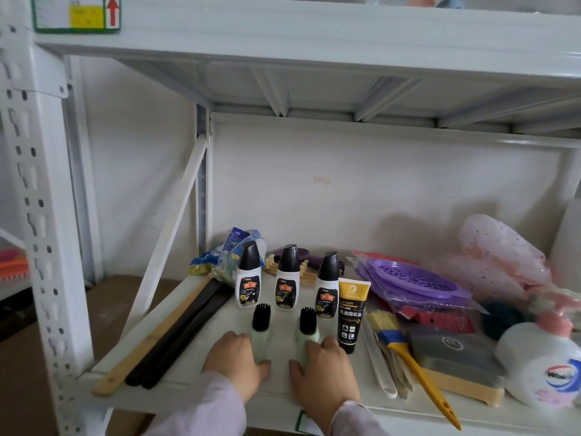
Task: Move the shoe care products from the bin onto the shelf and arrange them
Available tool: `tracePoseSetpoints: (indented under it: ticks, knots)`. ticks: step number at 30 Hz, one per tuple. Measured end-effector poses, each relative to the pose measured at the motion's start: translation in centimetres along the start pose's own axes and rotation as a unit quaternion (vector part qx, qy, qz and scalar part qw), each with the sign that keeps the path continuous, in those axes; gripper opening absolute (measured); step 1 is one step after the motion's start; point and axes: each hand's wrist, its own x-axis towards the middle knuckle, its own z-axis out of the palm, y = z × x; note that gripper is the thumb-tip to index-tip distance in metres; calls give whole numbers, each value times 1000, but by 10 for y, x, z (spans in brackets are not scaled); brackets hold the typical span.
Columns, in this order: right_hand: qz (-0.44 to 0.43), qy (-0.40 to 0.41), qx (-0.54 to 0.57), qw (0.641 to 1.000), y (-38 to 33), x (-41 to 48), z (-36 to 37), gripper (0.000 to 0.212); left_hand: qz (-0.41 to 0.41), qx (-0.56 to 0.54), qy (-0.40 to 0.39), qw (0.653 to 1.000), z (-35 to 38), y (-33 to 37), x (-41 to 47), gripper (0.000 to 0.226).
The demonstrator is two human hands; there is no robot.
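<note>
Three white shoe polish bottles with black caps [285, 278] stand in a row on the white shelf [195, 309]. A yellow and black leather cream tube [350, 313] stands upright to their right. In front lie two pale green shoe brushes with black bristles pointing away from me. My left hand [234, 357] grips the handle of the left brush [261, 325]. My right hand [320, 363] grips the handle of the right brush [306, 327]. The bin is out of view.
Long wooden and black shoehorns [176, 335] lie at the left. A yellow-handled brush [408, 357], a grey block [452, 354], purple strainers [415, 278], a white lotion bottle [540, 369] and pink netting [503, 253] crowd the right. A blue packet [226, 256] sits behind.
</note>
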Motion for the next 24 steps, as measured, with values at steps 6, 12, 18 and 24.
tracePoseSetpoints:
  ticks: [6,12,18,24]
  knots:
    - [-7,0,-8,1000,0,-1,-2,39,0,-2,7,1000,0,0,-2,47]
    - [-5,-1,3,1000,1,-3,-3,42,6,1,15,1000,0,0,-5,47]
    - [-4,9,29,1000,2,-7,-5,49,13,-27,27,999,-2,1,-9,54]
    - [-23,19,64,998,9,-16,-7,58,31,-44,61,997,-10,-3,-22,62]
